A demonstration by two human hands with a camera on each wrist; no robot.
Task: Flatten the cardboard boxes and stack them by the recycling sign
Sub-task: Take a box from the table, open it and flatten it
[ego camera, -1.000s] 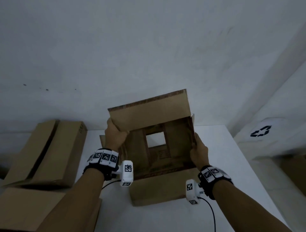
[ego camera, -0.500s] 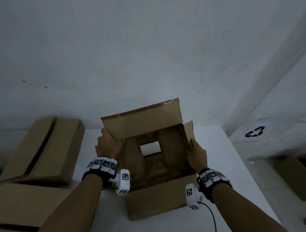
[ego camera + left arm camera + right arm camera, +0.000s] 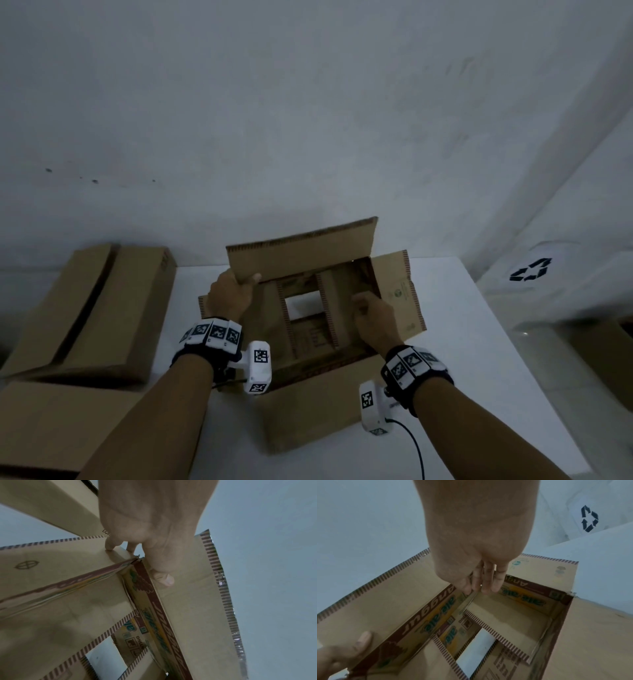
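Observation:
An open cardboard box [image 3: 308,416] stands on the white table [image 3: 462,377], with a square gap showing through its bottom flaps. My left hand [image 3: 245,279] grips the left corner of the raised far flap [image 3: 301,253]; in the left wrist view the thumb [image 3: 163,579] lies on the flap's inner face while the fingers wrap behind the corner. My right hand [image 3: 359,301] reaches down inside the box by the right wall. In the right wrist view its fingertips [image 3: 488,588] and thumb pinch a thin cardboard edge. The right flap [image 3: 400,294] lies folded outward. The recycling sign [image 3: 529,270] is at the right.
Two more closed cardboard boxes sit at the left, one [image 3: 96,308] at the back on the table and one [image 3: 51,425] nearer me. A white wall rises behind the table. Brown cardboard [image 3: 603,359] shows low at the right, below the sign.
The right flap has swung outward and down. My right hand has left the right wall's outside and gone inside the box. My left hand keeps its grip on the far flap.

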